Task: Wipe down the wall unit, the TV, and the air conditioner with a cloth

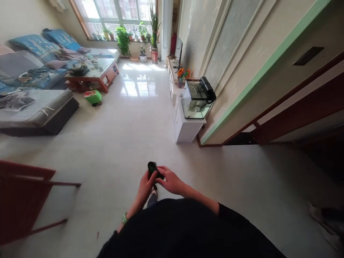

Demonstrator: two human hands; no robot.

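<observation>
White, glossy flooring (120,143) spreads across most of what we see, bright with window light at the far end; along our right runs a cream wall (193,43) with a pale green edging strip (258,87); far off to our left stand blue-covered sofa seats (40,46), with a grey padded section (29,109) nearer us; ahead is the window (120,14), potted plants (123,40) lined along its sill and on the floor beneath; at our near left a red-brown piece of wooden furniture (24,200) shows its slim legs, and a red-framed coffee table (107,80) stands beside the sofa; by the wall, a white cabinet (188,132) bears a glass tank (197,100) with a black fitting on its rim; near the coffee table sits a green box-like item (92,97), and orange flowers (181,72) rise just behind the tank; close to us, before our black top, our left hand (147,183) curls its fingers around a small dark object (152,167), thumb over it, while our right hand (171,180) grips its right side between thumb and fingers; the object is held up above the floor between both hands, too dark for us to tell what it is; smallest is the pale green bracelet (124,218) on our left wrist.
</observation>
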